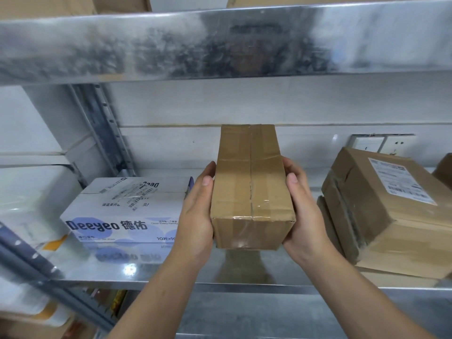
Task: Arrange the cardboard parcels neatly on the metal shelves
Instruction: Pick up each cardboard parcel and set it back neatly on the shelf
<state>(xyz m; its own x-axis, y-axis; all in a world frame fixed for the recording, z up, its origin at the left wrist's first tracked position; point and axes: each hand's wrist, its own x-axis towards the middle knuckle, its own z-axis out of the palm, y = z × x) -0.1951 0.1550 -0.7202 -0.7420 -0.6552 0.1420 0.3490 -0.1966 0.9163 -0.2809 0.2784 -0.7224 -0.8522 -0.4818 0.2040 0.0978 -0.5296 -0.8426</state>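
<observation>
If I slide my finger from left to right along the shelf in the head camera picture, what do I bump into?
white Deeyeo box → left hand → taped brown parcel → right hand → big labelled parcel

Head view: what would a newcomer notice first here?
A brown taped parcel fills the centre, gripped at its sides by the left hand and right hand at the metal shelf. A white Deeyeo box sits to its left, and a labelled cardboard parcel to its right.
</observation>
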